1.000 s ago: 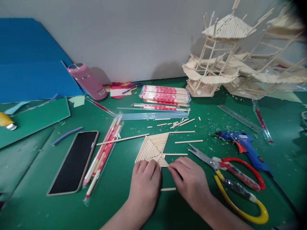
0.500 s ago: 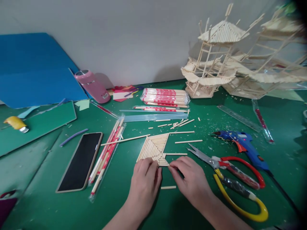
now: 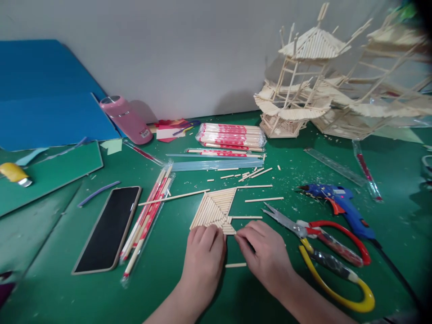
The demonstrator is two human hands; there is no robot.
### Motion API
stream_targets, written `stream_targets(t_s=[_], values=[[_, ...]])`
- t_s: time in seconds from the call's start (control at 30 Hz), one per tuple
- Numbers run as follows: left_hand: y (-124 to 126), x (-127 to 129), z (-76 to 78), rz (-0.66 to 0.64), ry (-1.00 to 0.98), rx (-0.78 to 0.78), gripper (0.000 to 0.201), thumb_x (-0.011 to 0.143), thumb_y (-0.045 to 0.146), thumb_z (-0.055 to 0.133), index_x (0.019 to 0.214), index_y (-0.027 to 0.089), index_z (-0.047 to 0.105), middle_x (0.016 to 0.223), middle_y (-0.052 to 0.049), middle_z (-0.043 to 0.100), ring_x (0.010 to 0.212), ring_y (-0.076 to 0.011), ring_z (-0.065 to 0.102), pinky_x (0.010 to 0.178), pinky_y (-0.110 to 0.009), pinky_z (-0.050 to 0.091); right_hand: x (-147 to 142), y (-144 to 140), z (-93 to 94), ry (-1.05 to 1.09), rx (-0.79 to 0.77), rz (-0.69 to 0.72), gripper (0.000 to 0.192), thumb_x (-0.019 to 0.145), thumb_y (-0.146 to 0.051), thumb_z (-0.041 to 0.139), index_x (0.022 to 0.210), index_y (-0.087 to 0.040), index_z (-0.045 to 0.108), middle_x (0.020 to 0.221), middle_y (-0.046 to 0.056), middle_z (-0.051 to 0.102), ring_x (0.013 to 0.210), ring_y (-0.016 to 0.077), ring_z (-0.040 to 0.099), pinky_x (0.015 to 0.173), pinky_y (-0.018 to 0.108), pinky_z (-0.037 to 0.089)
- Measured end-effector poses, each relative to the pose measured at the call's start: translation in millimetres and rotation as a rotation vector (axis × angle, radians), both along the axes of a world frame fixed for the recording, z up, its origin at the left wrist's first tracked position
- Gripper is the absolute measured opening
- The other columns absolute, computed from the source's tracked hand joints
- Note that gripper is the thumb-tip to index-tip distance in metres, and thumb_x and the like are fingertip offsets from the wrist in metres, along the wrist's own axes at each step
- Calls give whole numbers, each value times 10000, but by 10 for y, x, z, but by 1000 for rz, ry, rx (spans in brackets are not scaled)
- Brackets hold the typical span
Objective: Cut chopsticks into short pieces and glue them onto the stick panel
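Observation:
A flat panel of glued wooden sticks point(image 3: 216, 207) lies on the green mat point(image 3: 67, 288). My left hand point(image 3: 204, 261) rests palm down with its fingertips pressing the panel's near edge. My right hand point(image 3: 265, 254) pinches at the panel's near right corner, fingertips against the short sticks there. One short loose stick point(image 3: 236, 265) lies between my two hands. I cannot tell whether the right fingers hold a separate stick.
Red- and yellow-handled scissors point(image 3: 324, 256) and a blue glue gun point(image 3: 340, 204) lie to the right. A phone point(image 3: 110, 229) and wrapped chopsticks point(image 3: 148, 218) lie left. A chopstick bundle point(image 3: 232, 135), pink bottle point(image 3: 126, 119), ruler point(image 3: 334, 164) and stick-built pagoda models point(image 3: 303, 85) stand behind.
Both hands stay at the panel's near edge with only slight finger shifts. The view has swayed a little.

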State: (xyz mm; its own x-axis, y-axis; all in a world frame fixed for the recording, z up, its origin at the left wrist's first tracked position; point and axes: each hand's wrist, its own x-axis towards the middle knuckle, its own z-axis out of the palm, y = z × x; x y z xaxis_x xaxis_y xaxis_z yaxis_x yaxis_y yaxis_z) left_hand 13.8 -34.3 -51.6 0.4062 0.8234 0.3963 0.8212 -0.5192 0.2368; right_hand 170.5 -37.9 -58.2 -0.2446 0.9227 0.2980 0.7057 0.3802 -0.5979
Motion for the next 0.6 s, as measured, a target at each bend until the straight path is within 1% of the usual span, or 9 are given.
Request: stream_targets(t_s=[0.17,0.3,0.43,0.53,0.6], values=[[2,1,15,-6,15,-20,200,843,114,399,727,158,556,733,-59,540,672,-188,459,625,-334,407,-1,4,10,-21,-1,4,206,861,-184,429,730,-188,587,699,27,566,678,157,490,615,277,358],[2,0,8,6,-2,-13,156,838,113,421,767,145,557,748,-65,537,701,-196,475,641,-339,423,10,-9,29,-14,-18,7,168,843,-173,451,768,-191,600,722,28,573,699,157,509,629,275,393],[-21,-25,16,7,-23,-7,119,832,118,450,895,124,551,805,-74,538,747,-193,485,677,-330,440,81,-64,89,-2,-20,-29,158,815,-143,464,868,-183,608,775,43,587,742,170,531,669,293,432],[-52,-69,73,-15,-21,-9,186,824,128,473,1000,112,531,851,-82,545,784,-198,486,711,-337,441,184,-118,153,5,-15,-71,173,827,-151,449,907,-182,599,797,49,595,749,173,542,681,305,448],[-80,-109,130,-23,-9,-15,205,819,139,485,1017,122,533,858,-82,552,790,-207,484,715,-361,434,262,-148,194,5,-8,-96,169,834,-170,452,931,-188,588,827,51,598,777,178,549,695,314,455]])
